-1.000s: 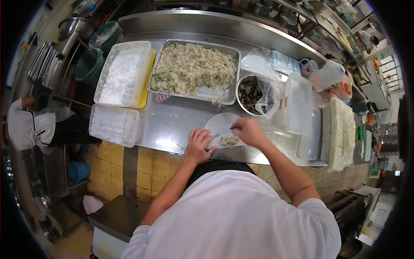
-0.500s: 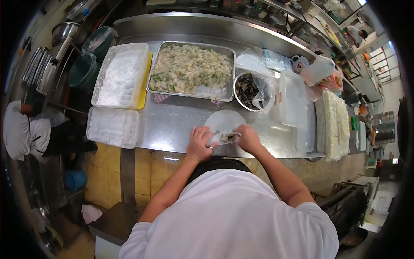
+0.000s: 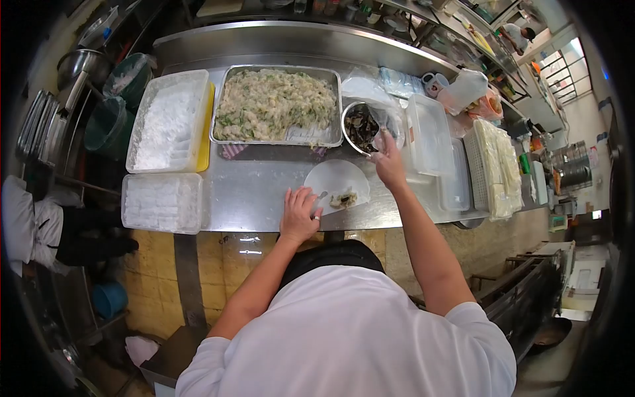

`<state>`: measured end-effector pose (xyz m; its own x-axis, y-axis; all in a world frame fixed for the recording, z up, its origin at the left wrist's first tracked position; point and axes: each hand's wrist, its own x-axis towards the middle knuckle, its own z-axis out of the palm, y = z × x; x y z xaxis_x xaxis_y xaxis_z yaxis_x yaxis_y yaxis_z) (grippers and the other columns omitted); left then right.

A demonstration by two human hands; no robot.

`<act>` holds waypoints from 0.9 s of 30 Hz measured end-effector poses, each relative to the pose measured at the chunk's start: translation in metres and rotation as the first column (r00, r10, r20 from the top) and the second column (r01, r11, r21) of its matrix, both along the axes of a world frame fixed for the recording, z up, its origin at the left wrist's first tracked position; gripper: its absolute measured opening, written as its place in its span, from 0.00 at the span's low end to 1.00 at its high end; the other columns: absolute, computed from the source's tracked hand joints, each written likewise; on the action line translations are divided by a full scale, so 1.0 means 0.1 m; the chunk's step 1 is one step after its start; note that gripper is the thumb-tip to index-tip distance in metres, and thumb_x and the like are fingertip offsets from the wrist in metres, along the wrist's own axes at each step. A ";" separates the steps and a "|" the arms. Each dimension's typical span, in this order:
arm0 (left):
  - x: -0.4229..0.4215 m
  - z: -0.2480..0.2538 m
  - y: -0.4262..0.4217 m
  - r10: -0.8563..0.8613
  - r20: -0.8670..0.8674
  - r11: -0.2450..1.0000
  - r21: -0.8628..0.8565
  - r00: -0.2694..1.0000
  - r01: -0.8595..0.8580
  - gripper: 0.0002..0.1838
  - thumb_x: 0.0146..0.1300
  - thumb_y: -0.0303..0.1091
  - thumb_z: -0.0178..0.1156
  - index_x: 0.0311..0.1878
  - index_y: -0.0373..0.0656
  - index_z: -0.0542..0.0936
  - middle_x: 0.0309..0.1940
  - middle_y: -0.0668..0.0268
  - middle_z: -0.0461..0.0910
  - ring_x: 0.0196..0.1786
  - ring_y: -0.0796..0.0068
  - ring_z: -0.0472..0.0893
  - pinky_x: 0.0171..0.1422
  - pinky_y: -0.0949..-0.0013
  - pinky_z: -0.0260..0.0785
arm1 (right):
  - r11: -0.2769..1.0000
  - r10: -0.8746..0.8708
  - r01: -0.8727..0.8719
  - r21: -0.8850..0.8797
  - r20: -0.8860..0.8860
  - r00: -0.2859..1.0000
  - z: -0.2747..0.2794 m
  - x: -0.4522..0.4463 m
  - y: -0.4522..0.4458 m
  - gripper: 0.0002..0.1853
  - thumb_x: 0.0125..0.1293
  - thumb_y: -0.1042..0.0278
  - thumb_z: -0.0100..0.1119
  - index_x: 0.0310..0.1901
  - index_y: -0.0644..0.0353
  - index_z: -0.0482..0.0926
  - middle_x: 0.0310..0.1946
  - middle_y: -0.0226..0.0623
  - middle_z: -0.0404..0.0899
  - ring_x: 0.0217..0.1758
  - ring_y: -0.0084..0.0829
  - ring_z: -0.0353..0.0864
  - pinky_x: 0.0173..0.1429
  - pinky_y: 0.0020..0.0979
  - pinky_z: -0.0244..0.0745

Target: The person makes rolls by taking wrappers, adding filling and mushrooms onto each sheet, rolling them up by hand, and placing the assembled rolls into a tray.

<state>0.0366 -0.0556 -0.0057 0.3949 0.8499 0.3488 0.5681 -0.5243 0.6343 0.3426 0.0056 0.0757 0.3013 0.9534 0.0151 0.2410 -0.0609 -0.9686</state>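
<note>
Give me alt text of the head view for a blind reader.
Person's right hand at a metal bowl of dark pieces, left hand at the edge of a pale sheet bearing filling. A large tray of mixture sits behind.

Open counter (image 3: 245, 188) between tub (image 3: 161, 226) and left hand (image 3: 299, 213); tray (image 3: 278, 143) bars far side.

The metal counter (image 3: 251, 198) is gleaming smooth and glossy, while the round white sheet (image 3: 340, 176) is looking smooth and matt. The metal tray (image 3: 264, 143) is shining around a moist, lumpy mixture (image 3: 278, 99) — and the plastic tub (image 3: 204, 119) is showing a matt white powder (image 3: 169, 119).
</note>
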 end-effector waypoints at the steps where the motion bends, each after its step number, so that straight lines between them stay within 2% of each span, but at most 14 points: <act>1: 0.00 0.00 0.01 0.000 -0.008 1.000 0.008 1.000 0.000 0.24 0.61 0.37 0.75 0.60 0.43 0.84 0.68 0.56 0.79 0.77 0.50 0.74 0.89 0.35 0.54 | 1.000 0.025 -0.025 -0.007 0.030 0.999 -0.08 0.00 0.02 0.50 0.61 0.89 0.52 0.88 0.70 0.50 0.89 0.57 0.55 0.92 0.50 0.59 0.91 0.42 0.58; 2: 0.00 0.01 0.02 -0.001 0.001 1.000 0.007 1.000 0.001 0.24 0.61 0.37 0.75 0.61 0.43 0.84 0.68 0.56 0.79 0.77 0.50 0.74 0.89 0.35 0.54 | 0.997 0.065 -0.060 -0.055 0.103 0.993 -0.18 -0.04 -0.08 0.51 0.60 0.89 0.52 0.88 0.69 0.50 0.89 0.59 0.56 0.92 0.53 0.58 0.92 0.42 0.56; 3: 0.00 -0.02 0.01 0.001 0.010 1.000 0.007 1.000 -0.001 0.25 0.61 0.37 0.75 0.61 0.43 0.84 0.68 0.55 0.79 0.77 0.50 0.74 0.89 0.35 0.54 | 0.990 0.139 -0.134 -0.040 0.374 0.917 -0.35 0.00 -0.23 0.51 0.60 0.88 0.54 0.88 0.69 0.51 0.88 0.61 0.56 0.92 0.56 0.55 0.93 0.43 0.52; 5: 0.01 -0.04 0.04 0.013 0.026 1.000 -0.005 1.000 -0.013 0.25 0.61 0.37 0.75 0.62 0.42 0.84 0.69 0.55 0.79 0.77 0.49 0.74 0.89 0.36 0.54 | 0.982 0.179 -0.185 -0.043 0.533 0.827 -0.25 -0.06 -0.59 0.47 0.63 0.82 0.58 0.86 0.68 0.57 0.87 0.65 0.55 0.92 0.57 0.54 0.92 0.46 0.53; 6: 0.01 -0.05 0.04 0.019 0.028 1.000 -0.018 0.999 -0.018 0.26 0.61 0.37 0.75 0.62 0.41 0.84 0.69 0.54 0.79 0.77 0.48 0.74 0.89 0.37 0.55 | 0.984 0.155 -0.177 -0.005 0.505 0.849 -0.28 -0.09 -0.72 0.43 0.65 0.81 0.58 0.84 0.67 0.62 0.83 0.65 0.65 0.87 0.59 0.65 0.88 0.48 0.62; 9: 0.06 0.00 -0.02 0.153 0.132 0.982 -0.134 0.979 -0.135 0.27 0.62 0.37 0.75 0.64 0.40 0.84 0.67 0.51 0.80 0.74 0.45 0.76 0.86 0.41 0.60 | 0.966 0.089 0.002 -0.260 0.339 0.937 0.02 -0.15 -0.97 0.37 0.67 0.76 0.62 0.79 0.70 0.69 0.72 0.66 0.79 0.75 0.61 0.80 0.79 0.49 0.75; 10: 0.09 0.03 0.00 0.218 0.180 0.966 -0.180 0.959 -0.186 0.27 0.62 0.37 0.76 0.64 0.40 0.84 0.66 0.50 0.80 0.72 0.44 0.77 0.85 0.42 0.61 | 0.955 0.084 0.044 -0.295 0.408 0.909 0.00 -0.13 -0.96 0.35 0.67 0.73 0.63 0.76 0.70 0.72 0.67 0.65 0.82 0.71 0.60 0.83 0.75 0.49 0.77; 13: 0.22 0.14 0.10 0.402 -0.085 0.905 -0.111 0.911 -0.410 0.26 0.64 0.39 0.76 0.63 0.39 0.84 0.62 0.49 0.82 0.66 0.43 0.79 0.78 0.45 0.67 | 0.913 0.098 0.140 -0.383 0.539 0.837 -0.12 -0.05 -0.85 0.29 0.66 0.66 0.68 0.68 0.69 0.80 0.55 0.62 0.89 0.60 0.59 0.89 0.67 0.50 0.82; 15: 0.28 0.20 0.21 0.359 -0.236 0.884 -0.223 0.903 -0.410 0.25 0.65 0.40 0.75 0.62 0.41 0.82 0.61 0.49 0.82 0.64 0.42 0.78 0.75 0.44 0.67 | 0.888 0.140 0.136 -0.439 0.539 0.830 -0.24 -0.03 -0.69 0.27 0.65 0.61 0.71 0.62 0.68 0.84 0.51 0.62 0.90 0.58 0.58 0.90 0.64 0.50 0.83; 18: 0.34 0.23 0.35 0.286 -0.351 0.873 -0.288 0.892 -0.393 0.23 0.66 0.39 0.74 0.61 0.42 0.81 0.54 0.50 0.84 0.61 0.44 0.79 0.70 0.44 0.69 | 0.809 0.240 0.032 -0.586 0.381 0.893 -0.29 0.03 -0.59 0.23 0.63 0.61 0.73 0.55 0.69 0.86 0.47 0.59 0.91 0.53 0.58 0.91 0.60 0.51 0.85; 22: 0.38 0.33 0.38 0.249 -0.285 0.800 -0.478 0.926 -0.362 0.19 0.68 0.41 0.74 0.56 0.41 0.85 0.47 0.49 0.88 0.56 0.42 0.84 0.65 0.45 0.75 | 0.873 0.121 0.039 -0.487 0.292 0.949 -0.46 0.04 -0.62 0.21 0.62 0.60 0.76 0.49 0.69 0.87 0.44 0.56 0.92 0.48 0.56 0.92 0.56 0.49 0.86; 24: 0.45 0.46 0.25 0.371 -0.206 0.738 -0.527 0.905 -0.423 0.16 0.69 0.42 0.74 0.50 0.40 0.87 0.50 0.47 0.89 0.55 0.40 0.86 0.62 0.45 0.77 | 0.909 -0.015 0.095 -0.405 0.195 0.981 -0.51 0.01 -0.68 0.20 0.62 0.60 0.77 0.47 0.68 0.88 0.43 0.54 0.92 0.48 0.55 0.92 0.55 0.48 0.86; 25: 0.47 0.50 0.19 0.433 -0.164 0.705 -0.551 0.886 -0.446 0.15 0.69 0.43 0.74 0.47 0.40 0.88 0.52 0.46 0.90 0.55 0.39 0.87 0.61 0.46 0.79 | 0.853 -0.025 0.086 -0.515 0.124 0.992 -0.45 0.00 -0.68 0.19 0.62 0.59 0.77 0.47 0.67 0.88 0.43 0.54 0.92 0.48 0.55 0.92 0.56 0.48 0.86; 27: 0.45 0.52 0.07 0.410 -0.255 0.673 -0.564 0.876 -0.479 0.16 0.69 0.44 0.74 0.44 0.39 0.90 0.54 0.45 0.90 0.56 0.39 0.88 0.62 0.45 0.79 | 0.709 -0.072 0.043 -0.704 -0.011 0.997 -0.30 -0.04 -0.66 0.18 0.62 0.59 0.77 0.45 0.66 0.88 0.43 0.53 0.92 0.49 0.55 0.92 0.56 0.49 0.86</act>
